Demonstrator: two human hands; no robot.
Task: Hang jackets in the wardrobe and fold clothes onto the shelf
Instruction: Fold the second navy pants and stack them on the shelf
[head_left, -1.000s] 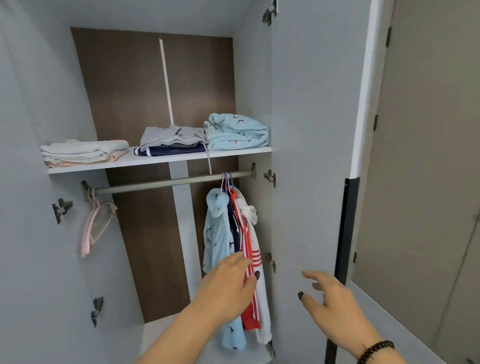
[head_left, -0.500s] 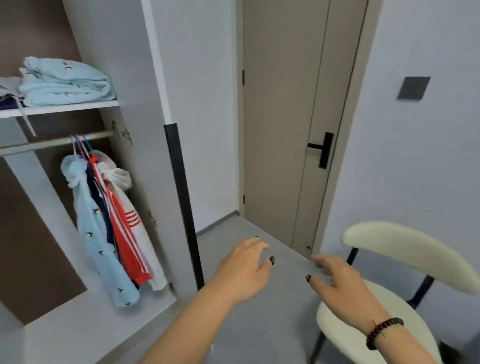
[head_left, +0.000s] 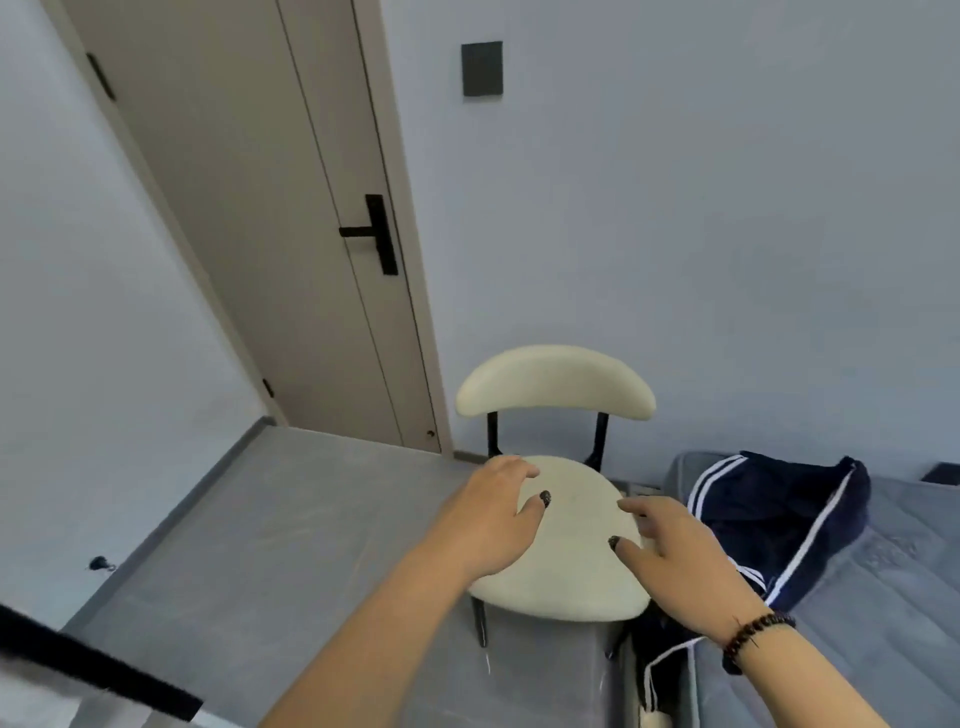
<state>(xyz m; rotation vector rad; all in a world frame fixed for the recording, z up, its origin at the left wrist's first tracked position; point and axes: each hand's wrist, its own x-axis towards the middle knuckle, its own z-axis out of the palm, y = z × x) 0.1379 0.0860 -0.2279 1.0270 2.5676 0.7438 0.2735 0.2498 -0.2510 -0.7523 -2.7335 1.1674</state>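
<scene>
Both hands are out in front, empty, with the fingers loosely spread. The left hand (head_left: 491, 519) hovers over the near left part of the chair (head_left: 566, 561) seat; the right hand (head_left: 685, 566), with a bead bracelet (head_left: 756, 631) at its wrist, hovers over the seat's right edge. Whether either hand touches the seat cannot be told.

The thing to fetch looks to be the navy jacket (head_left: 779, 525) with white stripes. It lies crumpled on the bed (head_left: 893, 597) just right of the chair, and part of it trails down into the gap between chair and bed. The wardrobe is out of view, apart from what may be a door edge blurred at the lower left corner.

Judged from this, the step in hand is reaching for the next garment. The next move calls for the right hand to swing right, past the seat edge, and take hold of the jacket near its collar or shoulders so it lifts free without dragging.

For room: the floor (head_left: 291, 545) left of the chair is open, and the closed door (head_left: 270, 218) stands well behind. The tight spot is the narrow gap between the chair and the bed, where the hanging fabric could snag on a chair leg. Lifting straight up before turning away should avoid that.
</scene>
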